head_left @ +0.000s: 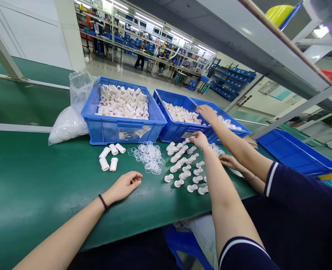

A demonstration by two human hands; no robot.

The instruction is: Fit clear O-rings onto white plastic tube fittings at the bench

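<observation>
My left hand (126, 185) rests on the green table with loosely bent fingers and nothing visible in it. In front of it lie several white plastic pipe fittings (113, 164) and a pile of clear thin rings (151, 157). My right hand (199, 140) reaches to the back of several rows of flanged white fittings (185, 174) that stand on the table. Its thumb and fingers are closed on a white pipe fitting (188, 139) at the far end of those rows; the fingers partly hide it.
A blue crate (123, 129) full of white fittings stands behind, with a second blue crate (173, 131) beside it. A clear plastic bag (70, 122) leans at left. A co-worker's hand (207, 113) is over the right-hand crate; their other hand (230, 161) is on the table.
</observation>
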